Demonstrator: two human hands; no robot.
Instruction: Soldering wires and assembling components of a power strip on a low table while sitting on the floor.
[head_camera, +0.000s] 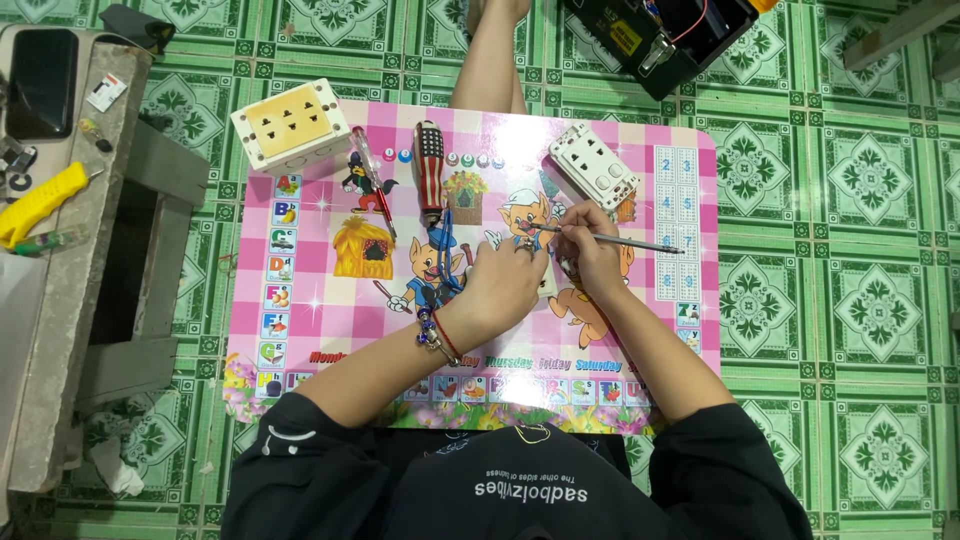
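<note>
Small white part (546, 283) on pink cartoon-printed tabletop (320, 300), mostly hidden between both hands; kind cannot be told. Left hand (505, 285) clenched over part, pinning it down. Right hand (590, 250) grasping thin grey metal tool (620, 241) pen-style; long axis near horizontal, tip toward left hand, tail toward the right. Part lies directly under both grips, left hand nearer. Beyond: white switch plate (594, 166), striped-handle screwdriver (429, 165), cream socket box (290, 125).
</note>
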